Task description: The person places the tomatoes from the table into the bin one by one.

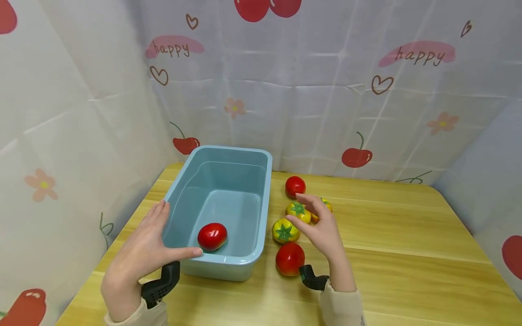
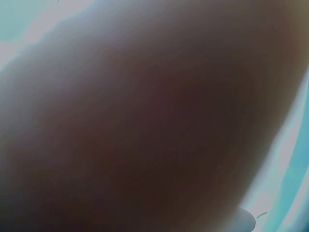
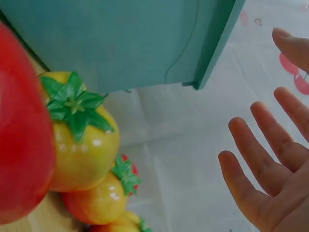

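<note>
Yellow tomato (image 1: 297, 210), the middle one of three, rests on the wooden bench (image 1: 408, 249) at three o'clock from the blue plastic tub (image 1: 263, 213), with a second yellow tomato (image 1: 280, 234) at about seven o'clock from it. Its gloss suggests a hard, light imitation, not fragile but slippery and apt to roll; a grip across the round sides, below the leafy crown, should suit it best. That green crown faces mostly upward, and the squat body shows no clear long axis, whereas the tub's runs twelve to six. Released fingers of the right hand (image 1: 322, 230) curve around air beside the tomatoes, holding nothing. Straight fingers of the left hand (image 1: 142, 248) lie along the tub's nine o'clock side, thumb at its near rim, grasping nothing. One red tomato (image 1: 212, 236) sits inside, towards six o'clock
</note>
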`<state>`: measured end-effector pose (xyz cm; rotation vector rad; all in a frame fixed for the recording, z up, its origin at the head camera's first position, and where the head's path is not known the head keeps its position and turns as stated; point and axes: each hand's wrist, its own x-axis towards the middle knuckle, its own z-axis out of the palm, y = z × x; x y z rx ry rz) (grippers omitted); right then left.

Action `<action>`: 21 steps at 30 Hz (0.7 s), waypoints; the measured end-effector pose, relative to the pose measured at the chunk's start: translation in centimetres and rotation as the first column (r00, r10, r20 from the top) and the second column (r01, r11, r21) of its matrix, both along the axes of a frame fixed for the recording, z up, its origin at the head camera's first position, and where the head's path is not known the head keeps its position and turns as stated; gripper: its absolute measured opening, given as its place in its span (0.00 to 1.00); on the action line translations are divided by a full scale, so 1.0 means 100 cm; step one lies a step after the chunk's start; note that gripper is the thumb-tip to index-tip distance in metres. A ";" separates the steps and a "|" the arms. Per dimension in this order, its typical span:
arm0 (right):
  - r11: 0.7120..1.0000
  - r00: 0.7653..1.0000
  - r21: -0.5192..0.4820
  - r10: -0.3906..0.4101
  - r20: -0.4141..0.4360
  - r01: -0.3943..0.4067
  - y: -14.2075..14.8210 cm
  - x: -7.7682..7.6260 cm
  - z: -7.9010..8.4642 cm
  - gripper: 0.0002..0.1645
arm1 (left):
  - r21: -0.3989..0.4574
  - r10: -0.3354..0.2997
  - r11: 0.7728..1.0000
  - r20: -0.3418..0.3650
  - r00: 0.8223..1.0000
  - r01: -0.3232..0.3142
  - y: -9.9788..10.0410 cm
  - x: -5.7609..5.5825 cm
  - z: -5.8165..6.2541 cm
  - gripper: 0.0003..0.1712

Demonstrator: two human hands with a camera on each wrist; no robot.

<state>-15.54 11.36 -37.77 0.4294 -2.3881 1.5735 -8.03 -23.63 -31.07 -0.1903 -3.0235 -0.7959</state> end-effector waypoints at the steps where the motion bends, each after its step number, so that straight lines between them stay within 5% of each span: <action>1: 1.000 1.000 0.001 0.009 0.022 -0.009 0.002 -0.001 -0.002 0.32 | 0.003 -0.001 1.000 -0.001 1.000 0.001 0.000 0.000 0.000 0.74; 10: 0.978 0.953 -0.019 0.207 0.223 -0.208 0.022 -0.006 -0.029 0.33 | 0.000 -0.003 1.000 0.003 1.000 0.003 0.000 0.001 0.001 0.74; 21: 0.899 0.860 -0.185 0.435 0.268 -0.397 0.044 -0.003 -0.069 0.28 | 0.007 -0.006 1.000 0.012 1.000 0.006 0.000 0.000 0.000 0.74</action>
